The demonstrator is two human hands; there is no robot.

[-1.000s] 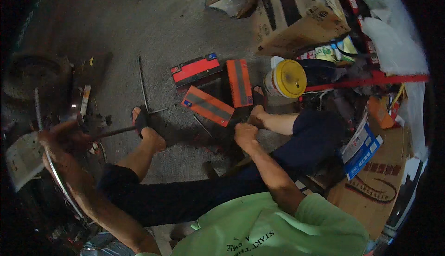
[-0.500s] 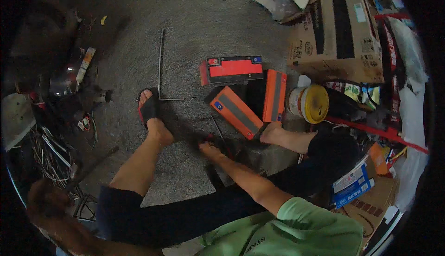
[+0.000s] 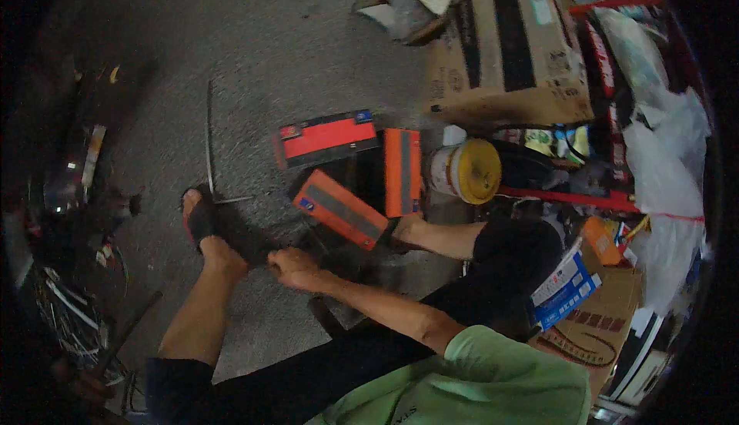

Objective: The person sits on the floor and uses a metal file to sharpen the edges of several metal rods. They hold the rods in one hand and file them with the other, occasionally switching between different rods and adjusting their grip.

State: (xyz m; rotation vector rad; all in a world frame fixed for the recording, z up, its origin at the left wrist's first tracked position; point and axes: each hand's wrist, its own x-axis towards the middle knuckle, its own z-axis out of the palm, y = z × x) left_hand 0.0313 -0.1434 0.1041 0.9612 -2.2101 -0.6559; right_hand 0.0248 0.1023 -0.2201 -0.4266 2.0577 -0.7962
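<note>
Lowered beside the ankle, right hand (image 3: pixel 296 267) curls fingers on something indistinct; left hand hidden.

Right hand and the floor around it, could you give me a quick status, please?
Right hand low by the left ankle, grip unclear. Left hand out of view. Orange boxes just beyond.

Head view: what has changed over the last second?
The right hand has moved from the right shin down to the concrete floor beside the left ankle. The left hand has left view. The three flat orange-and-grey boxes and yellow-lidded round tub stayed put.
</note>
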